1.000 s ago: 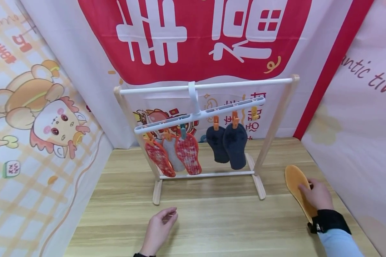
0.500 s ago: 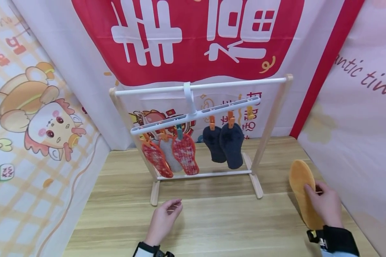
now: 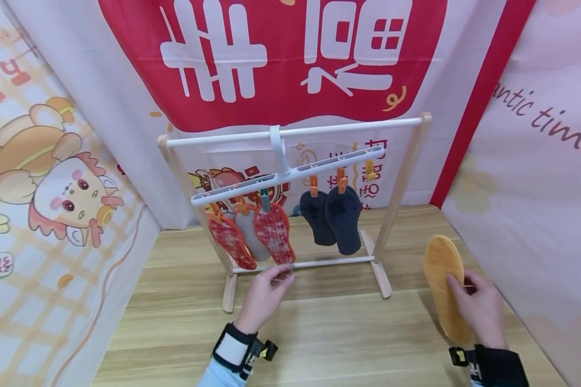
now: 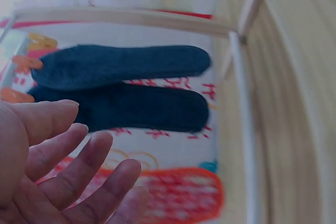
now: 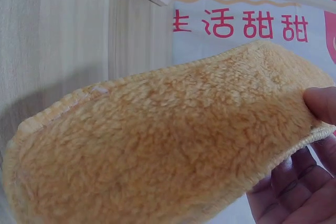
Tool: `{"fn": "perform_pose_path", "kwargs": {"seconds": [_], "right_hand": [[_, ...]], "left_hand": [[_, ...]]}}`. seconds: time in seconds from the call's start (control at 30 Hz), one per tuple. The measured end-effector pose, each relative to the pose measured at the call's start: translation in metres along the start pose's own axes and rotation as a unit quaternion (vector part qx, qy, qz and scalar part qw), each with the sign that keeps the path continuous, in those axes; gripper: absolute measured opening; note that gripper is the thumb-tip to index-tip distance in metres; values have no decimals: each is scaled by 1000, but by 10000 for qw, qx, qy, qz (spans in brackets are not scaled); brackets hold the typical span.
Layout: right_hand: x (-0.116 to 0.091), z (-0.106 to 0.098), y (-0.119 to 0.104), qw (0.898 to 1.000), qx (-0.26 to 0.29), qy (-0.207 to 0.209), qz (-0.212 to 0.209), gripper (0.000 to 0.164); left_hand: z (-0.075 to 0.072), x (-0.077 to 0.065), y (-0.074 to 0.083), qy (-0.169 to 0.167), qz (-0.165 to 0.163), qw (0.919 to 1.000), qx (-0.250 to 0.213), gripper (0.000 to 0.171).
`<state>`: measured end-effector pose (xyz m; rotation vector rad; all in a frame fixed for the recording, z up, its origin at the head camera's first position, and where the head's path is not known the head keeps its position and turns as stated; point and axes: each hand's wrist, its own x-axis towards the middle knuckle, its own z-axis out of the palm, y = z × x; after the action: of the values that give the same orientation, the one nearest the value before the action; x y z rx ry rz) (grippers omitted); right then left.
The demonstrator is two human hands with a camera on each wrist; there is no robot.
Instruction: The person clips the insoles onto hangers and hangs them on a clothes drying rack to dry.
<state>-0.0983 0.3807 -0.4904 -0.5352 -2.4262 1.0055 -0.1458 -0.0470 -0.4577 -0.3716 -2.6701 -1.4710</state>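
Note:
At the right, my right hand (image 3: 484, 312) pinches the edge of a fuzzy orange-yellow insole (image 3: 441, 285) between thumb and fingers. The right wrist view shows the fleece surface (image 5: 157, 135) and stitched rim up close. My left hand (image 3: 265, 295) holds nothing; its fingers are relaxed, and its fingertips overlap the lower tip of a red-and-white insole (image 3: 273, 232) in the head view. Behind that one hang a grey insole (image 3: 249, 234) and another red insole (image 3: 229, 242). Two dark blue insoles (image 3: 344, 220) hang to the right. Orange clips (image 3: 342, 183) and a teal clip (image 3: 264, 200) hold them.
A white hanger (image 3: 290, 174) hooks over the top rod (image 3: 339, 126) of a wooden-legged rack. A yellow clip (image 3: 370, 170) at its right end holds nothing. The rack stands on a wood-grain table (image 3: 329, 333), with printed cloth walls (image 3: 523, 177) around it.
My left hand has moved forward and up toward the hanging red insole. My right hand has raised the orange-yellow insole, its broad side now facing the camera more. The view has shifted slightly right.

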Motion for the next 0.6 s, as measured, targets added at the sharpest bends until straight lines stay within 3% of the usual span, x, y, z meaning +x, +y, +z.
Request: {"fn": "perform_pose_path", "kwargs": {"seconds": [0.4, 0.6], "right_hand": [[-7, 4, -8, 9995, 264, 145, -96, 23], [-11, 5, -14, 9998, 218, -7, 4, 29]], "left_hand": [[14, 43, 66, -242, 858, 9949, -463, 35], [24, 68, 103, -365, 1062, 9895, -907, 43]]}}
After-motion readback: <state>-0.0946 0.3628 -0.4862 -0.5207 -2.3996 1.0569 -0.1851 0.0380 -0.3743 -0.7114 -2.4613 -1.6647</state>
